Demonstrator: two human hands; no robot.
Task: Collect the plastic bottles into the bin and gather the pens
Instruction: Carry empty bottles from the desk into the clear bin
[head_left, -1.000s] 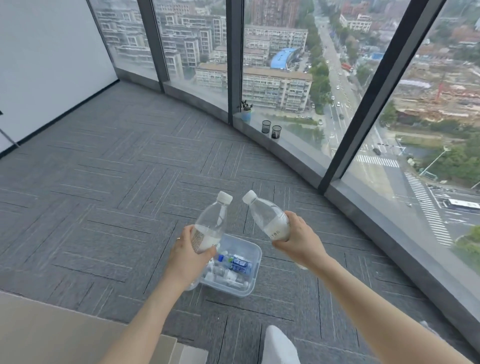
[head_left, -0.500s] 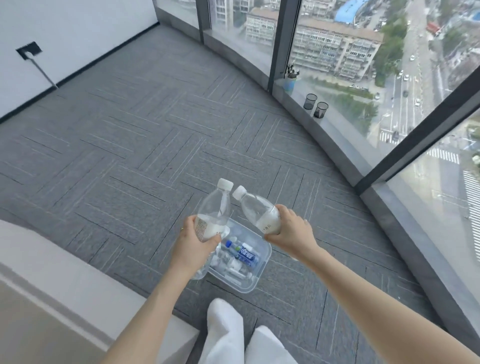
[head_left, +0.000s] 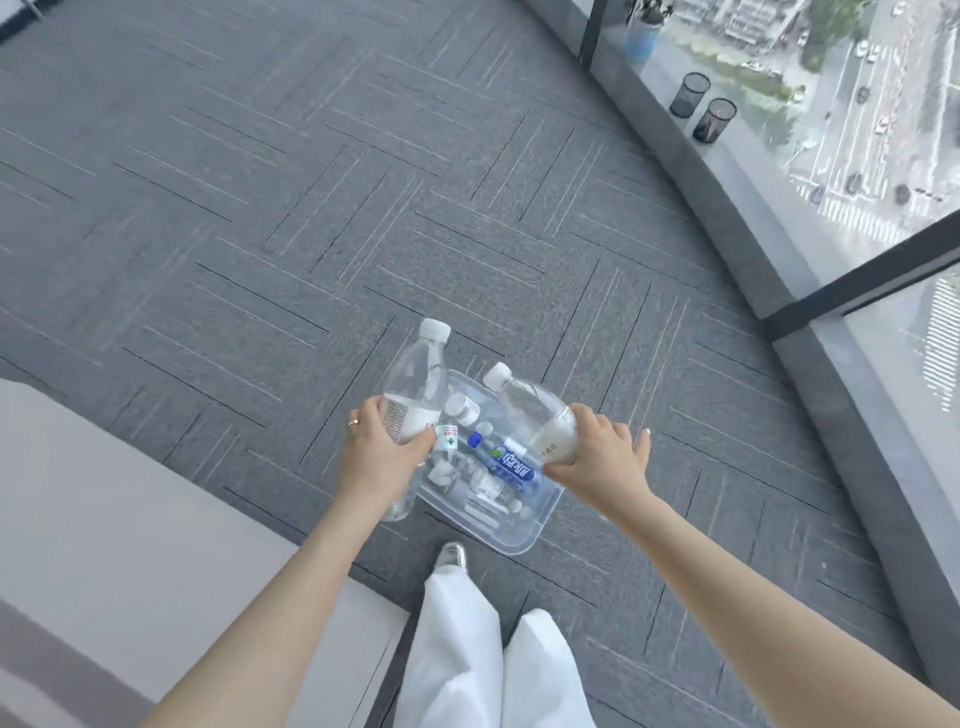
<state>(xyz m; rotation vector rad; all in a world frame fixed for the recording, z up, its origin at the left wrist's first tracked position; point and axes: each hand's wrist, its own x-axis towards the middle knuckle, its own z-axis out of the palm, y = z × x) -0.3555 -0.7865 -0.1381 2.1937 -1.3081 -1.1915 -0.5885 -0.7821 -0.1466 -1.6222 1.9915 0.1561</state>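
A clear plastic bin (head_left: 524, 540) sits on the grey carpet just ahead of my feet, with several plastic bottles lying in it, among them a blue-labelled bottle (head_left: 506, 465). My left hand (head_left: 376, 452) grips a clear empty bottle (head_left: 418, 382) with a white cap, held upright over the bin's left edge. My right hand (head_left: 597, 462) grips a second clear bottle (head_left: 535, 410), tilted with its cap pointing up and left over the bin. No pens show clearly.
Two black mesh pen cups (head_left: 701, 106) and a blue plant pot (head_left: 641, 39) stand on the window sill at the upper right. A pale counter or bench (head_left: 130, 519) fills the lower left. My white trouser legs (head_left: 488, 654) are below the bin.
The view has tipped downward and closer to the bin. Both hands have lowered their bottles nearer to it, still gripping them.
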